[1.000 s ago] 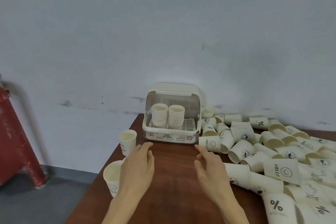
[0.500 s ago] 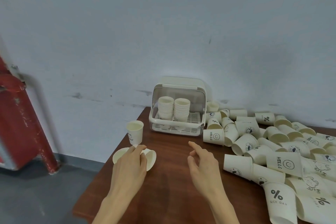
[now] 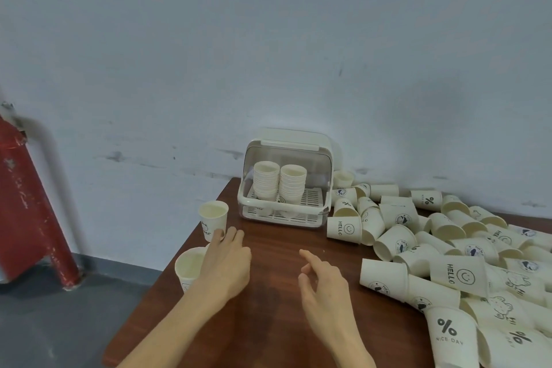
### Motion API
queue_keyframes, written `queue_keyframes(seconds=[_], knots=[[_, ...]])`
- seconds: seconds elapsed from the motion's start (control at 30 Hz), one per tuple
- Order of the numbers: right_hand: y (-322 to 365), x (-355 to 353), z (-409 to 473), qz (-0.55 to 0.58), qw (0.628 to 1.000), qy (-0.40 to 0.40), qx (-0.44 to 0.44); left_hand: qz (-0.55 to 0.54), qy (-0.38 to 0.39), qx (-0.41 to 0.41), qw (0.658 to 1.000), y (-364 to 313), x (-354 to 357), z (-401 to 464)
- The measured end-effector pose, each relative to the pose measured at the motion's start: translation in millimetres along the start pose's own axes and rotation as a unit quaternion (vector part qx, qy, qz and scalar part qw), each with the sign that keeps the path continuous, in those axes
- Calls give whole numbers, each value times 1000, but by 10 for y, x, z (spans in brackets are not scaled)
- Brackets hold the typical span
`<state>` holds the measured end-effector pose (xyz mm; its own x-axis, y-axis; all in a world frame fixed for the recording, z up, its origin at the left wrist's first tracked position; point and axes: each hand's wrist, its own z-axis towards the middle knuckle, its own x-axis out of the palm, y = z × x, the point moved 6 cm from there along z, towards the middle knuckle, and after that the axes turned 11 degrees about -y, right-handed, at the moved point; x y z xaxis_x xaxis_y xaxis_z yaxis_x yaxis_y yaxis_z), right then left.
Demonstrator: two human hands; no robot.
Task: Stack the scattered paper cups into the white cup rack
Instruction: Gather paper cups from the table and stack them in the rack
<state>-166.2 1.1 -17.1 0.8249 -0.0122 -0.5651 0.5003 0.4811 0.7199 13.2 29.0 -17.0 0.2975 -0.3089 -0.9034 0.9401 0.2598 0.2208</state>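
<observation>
The white cup rack point(image 3: 294, 142) stands at the back of the wooden table point(image 3: 277, 296) with its lid up. Inside it are two stacks of paper cups point(image 3: 266, 179) point(image 3: 293, 184). One printed cup point(image 3: 212, 218) stands upright near the table's left edge. A second upright cup point(image 3: 188, 266) stands nearer, partly hidden by my left hand point(image 3: 228, 263). That hand lies palm down with its fingers stretched out, the fingertips at the base of the far cup. My right hand point(image 3: 325, 281) hovers over the bare wood, loosely curled, index finger out, holding nothing.
A big heap of tipped paper cups point(image 3: 448, 248) covers the right side of the table up to the rack. A red metal post point(image 3: 27, 203) leans by the wall on the left, over grey floor. The table's left edge runs just past the two upright cups.
The near cup, tipped under my left hand half a second ago, now stands upright. That hand has reached forward to the far cup. The right hand has barely moved.
</observation>
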Motion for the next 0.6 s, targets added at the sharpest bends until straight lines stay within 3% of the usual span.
queue_keyframes(seconds=[0.13,0.37,0.6], knots=[[-23,45,21,-11,1000,1,-8,51,50,27,997,-66,80,33],[-54,103,32,-25,1000,10,-14,43,43,23,998,-57,66,139],[-113,77,80,-30,999,3,-11,-54,2,-33,998,-75,-70,306]])
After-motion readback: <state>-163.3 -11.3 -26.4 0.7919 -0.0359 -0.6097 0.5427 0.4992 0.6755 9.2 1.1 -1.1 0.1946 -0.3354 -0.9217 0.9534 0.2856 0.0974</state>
